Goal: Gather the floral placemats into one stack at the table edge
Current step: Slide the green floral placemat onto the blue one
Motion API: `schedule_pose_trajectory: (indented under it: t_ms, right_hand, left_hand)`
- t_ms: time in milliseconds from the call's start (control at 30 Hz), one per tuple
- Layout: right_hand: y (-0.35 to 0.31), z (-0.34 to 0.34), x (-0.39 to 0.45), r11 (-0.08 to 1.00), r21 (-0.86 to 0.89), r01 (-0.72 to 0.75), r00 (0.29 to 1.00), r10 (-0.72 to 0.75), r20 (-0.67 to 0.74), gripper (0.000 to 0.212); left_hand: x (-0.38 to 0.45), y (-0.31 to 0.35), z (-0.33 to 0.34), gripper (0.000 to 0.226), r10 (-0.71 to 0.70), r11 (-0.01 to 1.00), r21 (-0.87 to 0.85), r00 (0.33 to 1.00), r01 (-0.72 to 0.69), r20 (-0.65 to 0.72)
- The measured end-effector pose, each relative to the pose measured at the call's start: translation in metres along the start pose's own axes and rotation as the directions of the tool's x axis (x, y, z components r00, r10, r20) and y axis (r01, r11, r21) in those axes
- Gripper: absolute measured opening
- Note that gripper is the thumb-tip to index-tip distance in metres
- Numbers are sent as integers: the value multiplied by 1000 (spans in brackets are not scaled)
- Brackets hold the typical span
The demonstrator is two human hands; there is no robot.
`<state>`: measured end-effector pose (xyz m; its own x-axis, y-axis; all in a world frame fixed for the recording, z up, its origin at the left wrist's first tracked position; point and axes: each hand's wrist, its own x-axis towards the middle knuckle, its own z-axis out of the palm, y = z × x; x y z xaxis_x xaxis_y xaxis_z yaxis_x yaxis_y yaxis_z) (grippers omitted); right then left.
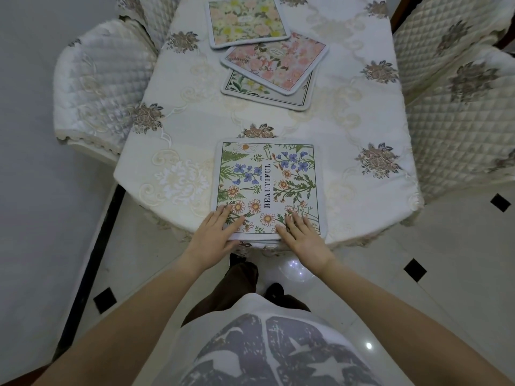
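Both hands are lying flat, fingers spread and gripping nothing, on the near corners of the square white placemat printed with blue and orange flowers and the word BEAUTIFUL (267, 188): the left hand (216, 232) on its left corner, the right hand (302, 235) on its right. This mat is sitting at the table's near edge on the cream embroidered tablecloth (178, 151). Well beyond the fingertips, three more floral placemats are overlapping: a yellow-and-peach one (246, 19), a pink one (278, 64) and a white-flowered one (248, 86) beneath it.

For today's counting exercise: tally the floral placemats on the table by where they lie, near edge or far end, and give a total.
Near edge, under both hands: 1, the BEAUTIFUL placemat
Far end, overlapping: 3, the yellow-flowered placemat, the pink-flowered placemat, the white-flowered placemat beneath it
Total: 4
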<state>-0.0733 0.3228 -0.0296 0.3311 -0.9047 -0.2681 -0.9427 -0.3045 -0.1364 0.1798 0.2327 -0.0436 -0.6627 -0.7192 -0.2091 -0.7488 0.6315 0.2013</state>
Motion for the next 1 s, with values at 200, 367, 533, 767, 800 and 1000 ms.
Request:
schedule_pose_trajectory:
  t_ms: [200,367,533,767,800,1000]
  right_hand:
    - [-3,1,1,995,-84,-50,998,52,25,63]
    - [-10,-5,1,993,-116,-26,999,23,-29,67]
    - [-4,-9,-1,989,-146,-24,999,21,-25,69]
    - [-9,-25,3,1000,-5,-26,988,25,-150,36]
    - [-7,-28,6,998,68,-13,983,25,-181,30]
    - [15,-55,42,988,145,-60,952,100,-290,38]
  left_hand:
    - [0,2,-2,55,43,997,65,998,-41,-37]
    - [-2,5,3,53,27,995,102,999,-23,-37]
    - [-2,5,4,56,4,999,37,1000,-4,-1]
    - [5,10,-11,52,-7,1000,-18,1000,7,-6]
    - [9,11,-16,50,-2,999,-34,1000,1,-24]
    - [54,10,-51,50,4,998,-60,992,-11,-124]
